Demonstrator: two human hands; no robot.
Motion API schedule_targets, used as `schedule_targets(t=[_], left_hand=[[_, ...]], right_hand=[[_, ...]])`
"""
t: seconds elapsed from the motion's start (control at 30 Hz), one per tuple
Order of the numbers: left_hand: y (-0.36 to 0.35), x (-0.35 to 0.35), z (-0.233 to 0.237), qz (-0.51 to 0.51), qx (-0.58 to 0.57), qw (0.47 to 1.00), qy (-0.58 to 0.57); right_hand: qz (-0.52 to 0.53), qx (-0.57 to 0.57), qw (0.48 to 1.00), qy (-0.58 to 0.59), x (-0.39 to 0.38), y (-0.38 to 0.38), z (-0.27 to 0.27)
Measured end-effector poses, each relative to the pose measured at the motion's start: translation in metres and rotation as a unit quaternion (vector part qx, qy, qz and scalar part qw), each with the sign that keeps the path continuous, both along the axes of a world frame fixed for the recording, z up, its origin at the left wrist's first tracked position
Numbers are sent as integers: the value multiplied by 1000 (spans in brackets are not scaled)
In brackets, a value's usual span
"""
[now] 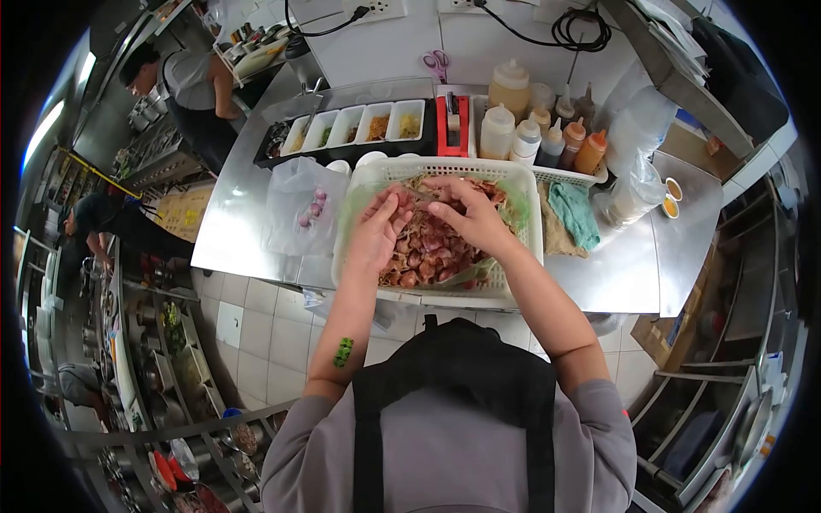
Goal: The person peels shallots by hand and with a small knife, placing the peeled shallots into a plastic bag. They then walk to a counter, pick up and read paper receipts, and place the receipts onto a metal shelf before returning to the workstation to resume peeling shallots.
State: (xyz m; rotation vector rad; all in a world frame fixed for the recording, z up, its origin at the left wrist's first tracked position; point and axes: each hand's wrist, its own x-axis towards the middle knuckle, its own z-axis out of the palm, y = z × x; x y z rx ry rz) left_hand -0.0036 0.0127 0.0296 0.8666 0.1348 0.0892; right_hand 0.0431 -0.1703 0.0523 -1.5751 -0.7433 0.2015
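A white plastic basket (528,274) stands on the steel counter, lined with green mesh and full of small reddish shallots (432,248) and loose skins. Over its back part, my left hand (383,224) has its fingers curled round a small shallot (398,195). Close beside it, my right hand (469,214) is bent inward, thumb and fingers pinched together near the shallot; what lies between them is too small to make out. Left of the basket, a clear plastic bag (286,209) holds several peeled pink shallots (315,205).
Behind the basket stand a black tray (267,152) with white ingredient containers, a red-framed object (441,128) and several squeeze bottles (523,141). A green cloth (573,214) and a wrapped bag (634,192) lie to the right. Other people (195,85) work at the left.
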Motion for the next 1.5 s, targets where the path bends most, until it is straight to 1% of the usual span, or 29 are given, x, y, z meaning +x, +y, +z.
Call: schedule_targets(t=[0.03,0.1,0.13,0.23,0.37,0.47,0.57,0.7,0.83,0.93,0.97,1.0,1.03,1.07,1.1,1.13,1.17,1.23,1.3,1.33,1.43,1.5], left_hand=[[-3,0,-1,-4,0,1000,0],[-8,-2,-2,-8,-8,1000,7],[-8,-2,-5,-11,-7,1000,8],[-7,0,-16,-27,-20,999,3],[-7,2,-21,-33,-4,999,-14],[-8,3,-23,-28,5,999,-21],[-7,5,-24,-26,35,998,-34],[-18,1,-15,-17,99,993,-54],[-16,4,-19,-24,102,993,-49],[-15,3,-19,-49,119,991,-39],[-14,3,-21,-61,95,993,-45],[-15,3,-15,-74,71,993,-51],[-19,2,-9,-74,72,993,-51],[-23,1,-2,-76,36,996,-42],[-26,-1,4,-77,0,996,-34],[-24,0,2,-75,1,997,-33],[-20,1,-4,-83,-16,996,-32],[-15,5,-16,-92,-32,995,-30],[-11,8,-27,-54,-14,998,-34],[-8,9,-30,-53,-14,998,-33],[-5,8,-29,-82,-12,995,-51],[-6,3,-21,-119,-58,990,-44]], right_hand=[[-4,0,1000,0,0,0,-1],[-3,-46,997,-64,0,0,-2],[-5,-68,996,-58,-2,-2,3],[10,-36,996,-80,3,1,-3],[11,-40,996,-75,3,2,-5],[4,-65,995,-75,5,3,-7],[3,-43,996,-74,2,5,-3],[-13,-38,997,-69,-1,8,0],[-31,-26,995,-87,0,8,-5],[-54,-36,992,-112,5,9,-15],[-55,-35,992,-112,8,8,-17],[0,6,1000,21,12,6,-16],[57,47,985,155,13,4,-16],[58,47,985,155,14,0,-15],[98,72,967,225,13,-4,-10],[136,97,941,293,13,-6,-7],[138,97,941,293,13,-4,-8],[102,60,959,256,13,0,-10],[95,54,963,246,15,0,-12],[87,47,967,235,16,0,-12],[58,65,973,213,19,-2,-11],[38,60,974,216,21,-5,-11]])
